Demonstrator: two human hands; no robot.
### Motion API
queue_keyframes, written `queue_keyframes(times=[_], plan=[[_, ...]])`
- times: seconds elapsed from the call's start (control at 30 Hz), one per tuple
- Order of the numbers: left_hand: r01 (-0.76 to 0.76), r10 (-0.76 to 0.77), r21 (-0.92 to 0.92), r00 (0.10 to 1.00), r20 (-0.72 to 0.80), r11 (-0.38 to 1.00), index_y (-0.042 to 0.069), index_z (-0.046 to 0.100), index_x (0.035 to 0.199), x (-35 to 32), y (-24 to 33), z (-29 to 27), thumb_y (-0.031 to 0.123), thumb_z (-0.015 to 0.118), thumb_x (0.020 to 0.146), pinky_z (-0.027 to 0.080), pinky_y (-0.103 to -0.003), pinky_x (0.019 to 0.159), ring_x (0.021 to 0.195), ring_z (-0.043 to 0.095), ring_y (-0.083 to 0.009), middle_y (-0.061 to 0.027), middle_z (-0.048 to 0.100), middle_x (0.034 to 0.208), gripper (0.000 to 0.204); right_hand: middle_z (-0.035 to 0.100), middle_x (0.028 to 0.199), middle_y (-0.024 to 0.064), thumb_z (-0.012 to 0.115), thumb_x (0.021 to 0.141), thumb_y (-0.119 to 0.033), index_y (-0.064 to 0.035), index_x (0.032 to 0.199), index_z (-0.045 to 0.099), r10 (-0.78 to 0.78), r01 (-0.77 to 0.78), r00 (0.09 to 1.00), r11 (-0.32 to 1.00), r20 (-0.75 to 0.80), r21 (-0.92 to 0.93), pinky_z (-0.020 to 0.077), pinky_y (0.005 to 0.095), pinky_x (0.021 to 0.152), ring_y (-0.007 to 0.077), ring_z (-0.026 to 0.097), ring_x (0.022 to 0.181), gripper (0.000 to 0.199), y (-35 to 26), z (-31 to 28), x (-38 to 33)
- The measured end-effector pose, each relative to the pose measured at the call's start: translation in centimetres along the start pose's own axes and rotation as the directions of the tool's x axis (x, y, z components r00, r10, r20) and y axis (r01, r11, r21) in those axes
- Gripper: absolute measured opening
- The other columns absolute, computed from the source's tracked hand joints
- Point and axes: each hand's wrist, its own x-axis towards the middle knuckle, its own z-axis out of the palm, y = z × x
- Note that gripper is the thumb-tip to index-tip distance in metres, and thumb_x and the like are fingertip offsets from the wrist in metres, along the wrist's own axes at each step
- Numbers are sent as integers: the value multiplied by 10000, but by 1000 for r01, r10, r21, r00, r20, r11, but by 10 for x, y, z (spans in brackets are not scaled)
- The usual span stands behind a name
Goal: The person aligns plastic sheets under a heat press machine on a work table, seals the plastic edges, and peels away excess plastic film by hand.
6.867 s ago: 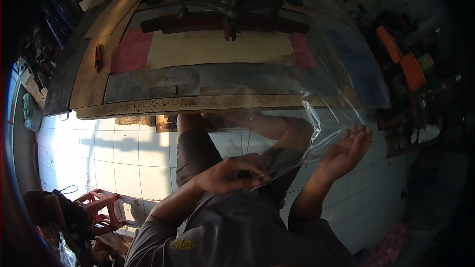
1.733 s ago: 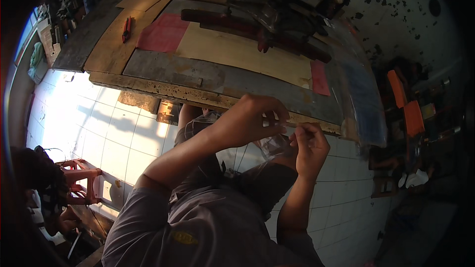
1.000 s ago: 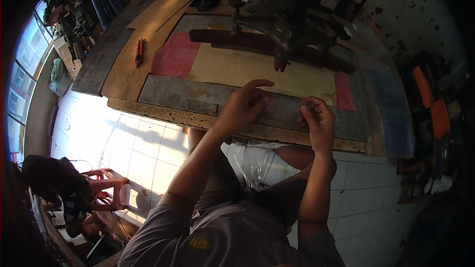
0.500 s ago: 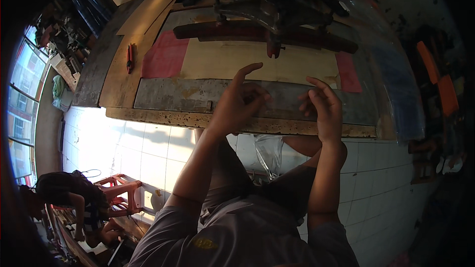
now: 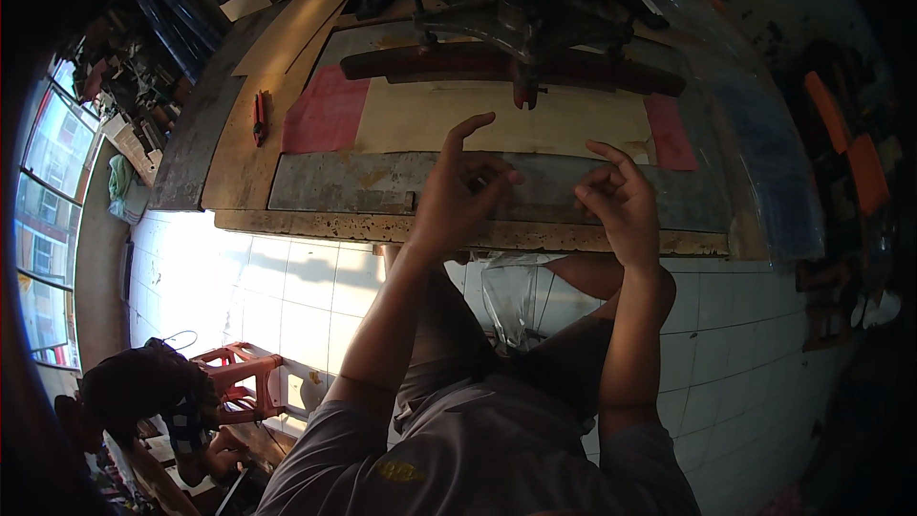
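Observation:
Both my hands hover over the near part of a grey metal plate [image 5: 353,182] on the worktable. My left hand [image 5: 457,189] has its index finger raised and stretched out, with the other fingers loosely curled near the thumb. My right hand [image 5: 623,201] is held opposite, index finger extended and the rest half bent. I see nothing held in either hand, and a gap lies between them. Beyond them a pale yellow sheet [image 5: 420,119] lies flat, with a pink piece [image 5: 327,113] at its left end and another pink piece [image 5: 672,132] at its right.
Above the sheet stands a dark machine with a long reddish bar [image 5: 401,65]. A red cutter knife [image 5: 259,118] lies on brown board [image 5: 234,158] at left. Clear plastic sheeting [image 5: 778,182] hangs at right. A person [image 5: 143,387] bends near a red stool [image 5: 244,382] at lower left.
My hands keep nearly the same pose, with the right fingers curling slightly. The view has shifted a little, and the person at lower left has leaned lower.

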Motion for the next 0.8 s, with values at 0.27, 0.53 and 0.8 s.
queue_keyframes(times=[0.27, 0.53, 0.8], plan=[[-11, 11, 8, 1000, -5, 1000, 88, 331, 1565, -1, 2, 0, 25, 751, 956, 540, -279, 822, 906, 736, -122, -90, 779, 980, 742, 714, 970, 40, 733, 930, 16, -2, 1450, 556, -39, 39, 999, 998, -5, -54, 522, 233, 818, 86, 672, 873, 549, -2, 2, -2], [-20, 21, 28, 1000, -18, 999, 78, 355, 1553, -1, 3, 0, 33, 760, 945, 535, -269, 806, 878, 717, -98, -70, 774, 972, 732, 713, 990, 38, 743, 930, 6, -2, 1440, 575, -42, 42, 999, 998, -4, -54, 520, 237, 870, 82, 670, 945, 537, -1, 3, -3], [-7, 7, -11, 1000, -21, 1000, 63, 425, 1516, -1, 1, 1, 50, 776, 939, 519, -239, 731, 821, 683, -72, -55, 767, 955, 676, 703, 1011, 30, 765, 929, -17, 4, 1410, 596, -29, 29, 1000, 999, -2, -21, 521, 236, 877, 83, 671, 962, 510, 6, -2, -3]])
